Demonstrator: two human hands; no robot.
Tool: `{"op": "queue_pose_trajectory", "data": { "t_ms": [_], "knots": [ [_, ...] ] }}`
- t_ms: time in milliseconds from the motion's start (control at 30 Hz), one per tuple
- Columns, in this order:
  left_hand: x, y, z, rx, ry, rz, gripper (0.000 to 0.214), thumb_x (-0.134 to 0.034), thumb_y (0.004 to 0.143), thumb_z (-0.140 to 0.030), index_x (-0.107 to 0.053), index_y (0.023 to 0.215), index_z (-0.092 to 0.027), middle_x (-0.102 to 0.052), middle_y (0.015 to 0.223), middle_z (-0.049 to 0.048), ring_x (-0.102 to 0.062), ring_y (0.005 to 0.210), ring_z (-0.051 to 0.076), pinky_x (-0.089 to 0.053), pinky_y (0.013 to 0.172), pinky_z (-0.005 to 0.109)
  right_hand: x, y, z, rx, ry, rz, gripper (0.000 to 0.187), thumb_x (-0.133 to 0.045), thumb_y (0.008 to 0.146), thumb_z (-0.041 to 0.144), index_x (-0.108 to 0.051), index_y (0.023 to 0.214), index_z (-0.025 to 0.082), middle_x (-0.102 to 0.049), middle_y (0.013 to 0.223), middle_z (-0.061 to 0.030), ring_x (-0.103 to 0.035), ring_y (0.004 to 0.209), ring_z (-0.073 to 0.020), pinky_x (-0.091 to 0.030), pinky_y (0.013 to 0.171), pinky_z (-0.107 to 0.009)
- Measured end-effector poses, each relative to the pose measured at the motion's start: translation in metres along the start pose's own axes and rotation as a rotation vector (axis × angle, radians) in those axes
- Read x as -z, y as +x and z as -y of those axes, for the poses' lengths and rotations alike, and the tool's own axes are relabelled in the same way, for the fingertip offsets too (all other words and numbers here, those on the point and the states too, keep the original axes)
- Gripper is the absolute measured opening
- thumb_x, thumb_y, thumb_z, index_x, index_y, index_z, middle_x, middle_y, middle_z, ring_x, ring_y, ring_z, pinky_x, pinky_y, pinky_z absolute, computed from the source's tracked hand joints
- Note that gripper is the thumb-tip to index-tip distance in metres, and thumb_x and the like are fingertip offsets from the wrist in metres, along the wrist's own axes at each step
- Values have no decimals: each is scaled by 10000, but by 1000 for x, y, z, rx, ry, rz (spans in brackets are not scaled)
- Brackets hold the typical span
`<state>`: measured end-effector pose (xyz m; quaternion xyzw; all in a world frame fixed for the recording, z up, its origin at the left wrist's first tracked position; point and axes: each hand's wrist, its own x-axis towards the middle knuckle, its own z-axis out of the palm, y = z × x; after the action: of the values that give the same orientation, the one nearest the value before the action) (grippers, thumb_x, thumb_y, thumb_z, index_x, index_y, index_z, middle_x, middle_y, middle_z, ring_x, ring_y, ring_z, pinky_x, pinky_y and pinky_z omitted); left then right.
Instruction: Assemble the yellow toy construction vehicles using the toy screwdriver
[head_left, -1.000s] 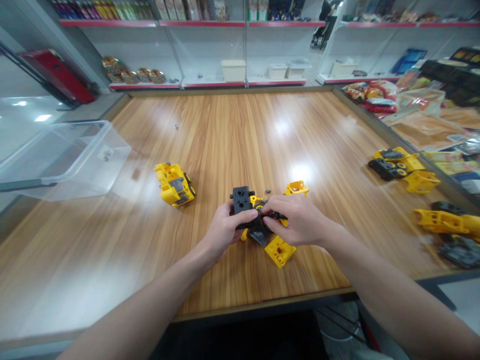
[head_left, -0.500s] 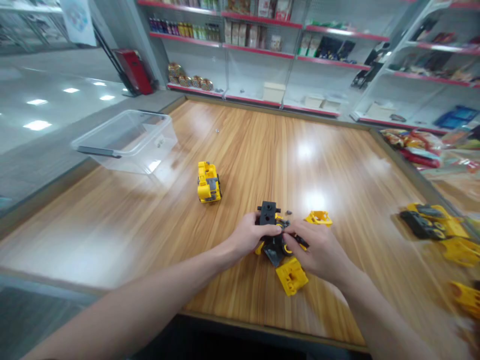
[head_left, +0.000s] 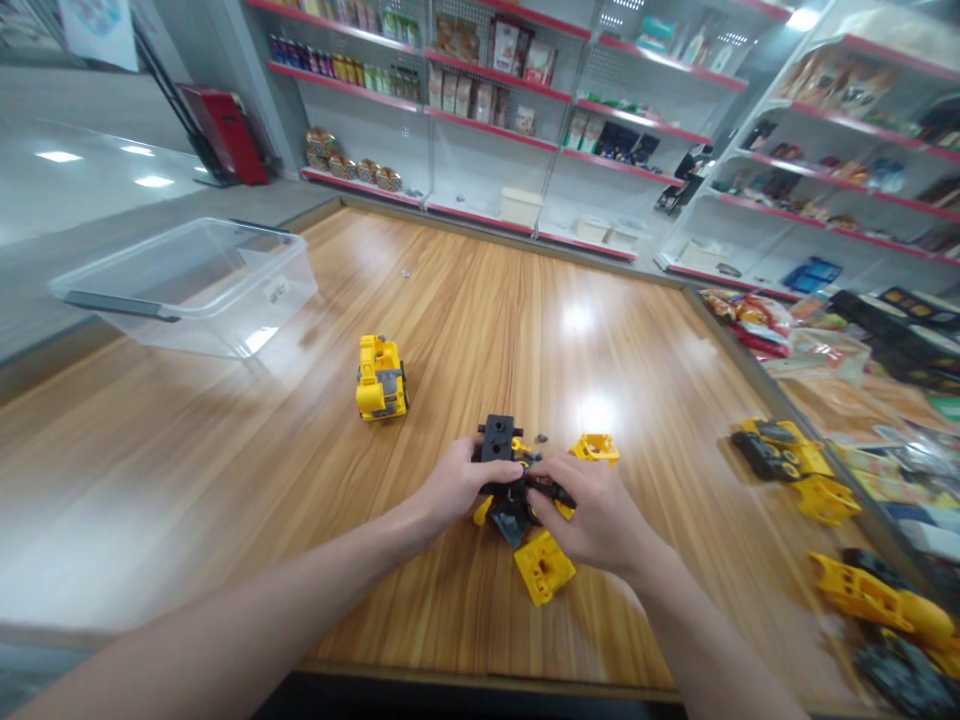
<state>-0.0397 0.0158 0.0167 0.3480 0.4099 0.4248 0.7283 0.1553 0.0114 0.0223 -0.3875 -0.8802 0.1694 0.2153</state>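
Both my hands meet over a black and yellow toy vehicle assembly (head_left: 501, 440) near the front of the wooden table (head_left: 480, 320). My left hand (head_left: 454, 487) is wrapped round its black block. On the right side, my right hand (head_left: 592, 510) pinches a small dark part of the same toy. A loose yellow piece (head_left: 544, 568) lies just below my hands, and another yellow piece (head_left: 596, 448) lies just beyond my right hand. A few tiny dark bits (head_left: 541, 438) sit beside the block.
A yellow toy cab (head_left: 381, 377) stands left of my hands. A clear plastic bin (head_left: 187, 285) sits at the far left. More yellow and black toy parts (head_left: 787, 460) lie along the right edge. Snack packets (head_left: 750, 318) and store shelves (head_left: 525, 110) stand behind.
My head has lifted and turned, so the shelves show more and the table sits lower in view. My hands stay closed on the toy in the same spot.
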Motion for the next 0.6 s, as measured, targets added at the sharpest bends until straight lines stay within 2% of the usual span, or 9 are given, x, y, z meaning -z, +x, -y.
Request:
{"op": "queue_pose_trajectory", "data": {
  "t_ms": [100,267,467,600],
  "knots": [
    [3,2,3,-38,39,1,161,-735,711,-214,-689,837,-124,-671,688,28,-625,660,157,-475,618,239,-1,0,0,-1,9,16,103,-518,908,188,-614,941,170,-642,822,-55,-605,762,-180,-432,696,-295],
    [11,4,7,-149,153,-19,386,-810,643,-210,-697,1000,-119,-725,941,68,-653,890,219,-489,784,280,-3,1,1,-9,25,35,134,-483,936,172,-610,896,173,-638,804,-45,-597,741,-163,-421,678,-273],
    [14,1,8,-262,325,-21,436,-778,714,-291,-654,1094,-117,-715,996,81,-650,934,246,-495,820,320,-6,1,5,-23,21,37,146,-464,938,170,-592,870,170,-633,774,-31,-574,699,-148,-381,654,-267],
    [15,2,10,-269,295,3,410,-760,736,-297,-663,1093,-120,-705,999,84,-639,932,234,-487,819,304,-8,0,5,-29,6,56,181,-450,941,182,-559,797,170,-588,709,-17,-543,644,-135,-349,610,-257]
  ]
}}
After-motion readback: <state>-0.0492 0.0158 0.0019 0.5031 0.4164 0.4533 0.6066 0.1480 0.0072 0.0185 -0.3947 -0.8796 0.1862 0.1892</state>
